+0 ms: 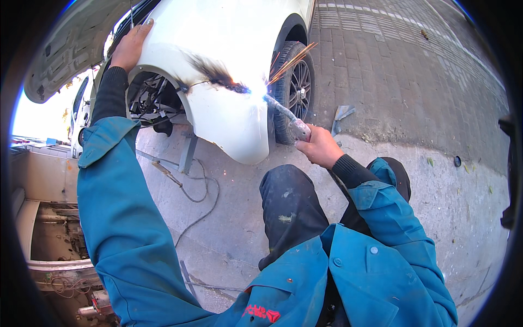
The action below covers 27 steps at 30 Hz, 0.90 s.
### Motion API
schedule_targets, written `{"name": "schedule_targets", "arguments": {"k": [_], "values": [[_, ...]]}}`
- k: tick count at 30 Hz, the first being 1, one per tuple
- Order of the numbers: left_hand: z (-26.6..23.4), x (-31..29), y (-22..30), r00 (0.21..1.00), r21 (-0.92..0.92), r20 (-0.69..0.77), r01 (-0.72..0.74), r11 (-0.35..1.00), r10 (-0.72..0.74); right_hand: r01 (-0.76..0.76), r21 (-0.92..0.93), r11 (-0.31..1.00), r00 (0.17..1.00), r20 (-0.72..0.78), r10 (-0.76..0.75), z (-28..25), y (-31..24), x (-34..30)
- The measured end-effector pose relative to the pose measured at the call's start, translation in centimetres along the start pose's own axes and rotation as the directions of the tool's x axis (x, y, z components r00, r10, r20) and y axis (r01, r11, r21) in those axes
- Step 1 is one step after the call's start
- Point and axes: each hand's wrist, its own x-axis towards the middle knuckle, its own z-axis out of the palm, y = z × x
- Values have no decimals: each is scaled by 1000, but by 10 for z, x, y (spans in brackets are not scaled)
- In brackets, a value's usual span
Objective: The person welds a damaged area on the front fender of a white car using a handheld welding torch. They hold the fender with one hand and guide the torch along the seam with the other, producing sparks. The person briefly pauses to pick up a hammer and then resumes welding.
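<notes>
My right hand (320,146) is closed around the handle of a welding torch (291,121). At the torch's tip a bright white-blue arc meets a white car fender (229,122), just ahead of the front wheel (297,87). Orange sparks fly up and to the right from there. A dark, scorched line (220,79) runs across the paint from the headlight opening (155,98) to the arc. My left hand (132,46) grips the fender's upper edge at the far left, above that opening; some of its fingers are hidden behind the edge. Glare hides the metal under the arc.
A raised hood (65,49) hangs at the upper left. On the concrete lie a looping hose with a metal torch end (169,173) and a bent metal scrap (341,117). A stripped vehicle body (46,180) stands at left. Grey paving (392,82) stretches beyond the wheel.
</notes>
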Motion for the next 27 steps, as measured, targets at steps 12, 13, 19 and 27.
{"name": "schedule_targets", "arguments": {"k": [12, 13, 19, 27], "values": [[3, 1, -6, 999, 18, -26, -36, 999, 36, -16, 57, 998, 999, 32, 15, 1, 2, 1], [2, 1, -6, 999, 23, -21, -50, 998, 50, -19, 57, 998, 999, 32, 18, 1, 2, 1], [1, 0, -4, 1000, 3, -13, -27, 1000, 27, -1, 30, 1000, 1000, 22, 0, 1, 3, 1], [0, 2, -5, 1000, -19, 14, -2, 1000, 2, -15, 13, 1000, 1000, 4, 15, -2, -1, -1]]}}
